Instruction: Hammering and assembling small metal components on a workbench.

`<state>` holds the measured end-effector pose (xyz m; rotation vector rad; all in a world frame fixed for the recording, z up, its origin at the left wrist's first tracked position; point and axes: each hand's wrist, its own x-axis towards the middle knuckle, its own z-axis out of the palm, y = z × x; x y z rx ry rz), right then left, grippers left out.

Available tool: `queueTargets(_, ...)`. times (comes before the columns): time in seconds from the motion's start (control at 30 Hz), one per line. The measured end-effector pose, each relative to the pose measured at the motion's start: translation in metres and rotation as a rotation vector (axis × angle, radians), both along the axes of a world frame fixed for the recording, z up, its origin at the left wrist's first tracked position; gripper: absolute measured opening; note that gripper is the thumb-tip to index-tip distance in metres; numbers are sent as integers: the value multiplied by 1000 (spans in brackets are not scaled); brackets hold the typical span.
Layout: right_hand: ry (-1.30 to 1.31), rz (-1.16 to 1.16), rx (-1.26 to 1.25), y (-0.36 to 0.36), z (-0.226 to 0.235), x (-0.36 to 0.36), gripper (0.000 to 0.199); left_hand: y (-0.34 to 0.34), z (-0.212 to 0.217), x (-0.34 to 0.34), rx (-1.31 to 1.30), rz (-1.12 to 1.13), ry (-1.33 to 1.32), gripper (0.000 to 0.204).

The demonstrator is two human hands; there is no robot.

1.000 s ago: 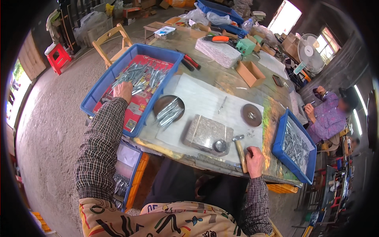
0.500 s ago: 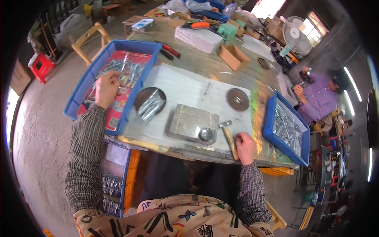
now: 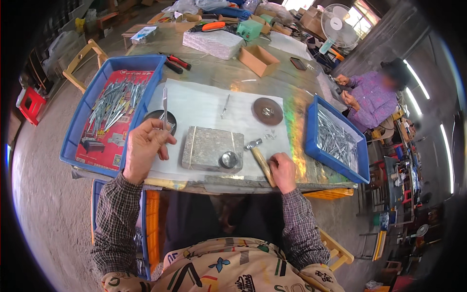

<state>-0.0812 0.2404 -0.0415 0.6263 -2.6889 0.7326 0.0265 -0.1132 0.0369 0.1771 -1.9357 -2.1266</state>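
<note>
Slim silvery metal piece (image 3: 165,103), upright in left hand (image 3: 146,148), wooden-handled hammer (image 3: 263,164), lying beside right hand (image 3: 283,172)

Toward half past nine, a red sheet (image 3: 104,155) lining a blue tray (image 3: 151,85) carries a pale heading along its far edge, small white and yellow print, and a square printed code (image 3: 117,159) near its own six o'clock; metal rods (image 3: 114,100) cover part of it. At six o'clock, the patterned garment (image 3: 214,253) bears dark lettering. Toward eleven, a blue-and-white packet (image 3: 144,34) shows marks too small to read.

Dish (image 3: 155,114) part. hid.; bits (image 3: 270,134) nr hammer (image 3: 261,163) too sm., poss. metal.
</note>
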Motion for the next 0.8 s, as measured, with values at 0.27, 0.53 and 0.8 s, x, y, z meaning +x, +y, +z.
queueTargets(0.27, 17, -16, 54, 2, -1, 1, 4, 30, -17, 0, 25, -33, -3, 9)
queueTargets(0.53, 27, -31, 105, 2, 3, 1, 6, 54, -20, 2, 62, -107, -7, 8)
queueTargets(0.8, 31, -39, 94, 3, 1, 1, 5, 69, -16, 2, 124, -108, 11, 16)
